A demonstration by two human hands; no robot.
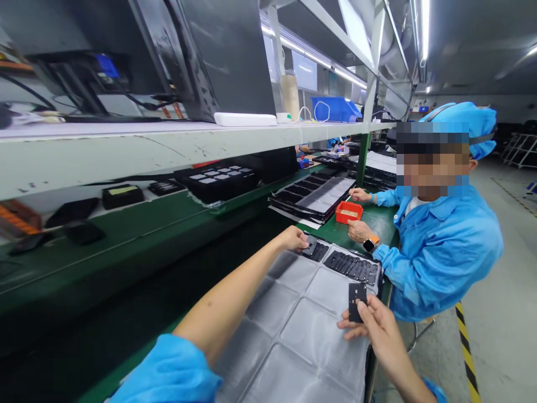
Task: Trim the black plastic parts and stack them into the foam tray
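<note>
Between the thumb and fingers of my right hand (373, 322) is a flat black plate (357, 301) with small holes, held up above the tray. My left hand (292, 239) reaches to the tray's far left corner, its fingers pinched at the edge of another black plate (311, 244). Under both hands lies a grey plastic tray (289, 305) divided into shallow rectangular compartments. Overlapping black plates (352, 266) fill the far right compartment, and more lie in the far left one. My left fingertips are partly hidden.
A co-worker in a blue smock (444, 252) sits at the right, hands near a red bin (349, 212) of small pieces. Stacked trays (312, 196) lie beyond on the green bench. A white-edged shelf (168, 151) with a monitor runs above the left side.
</note>
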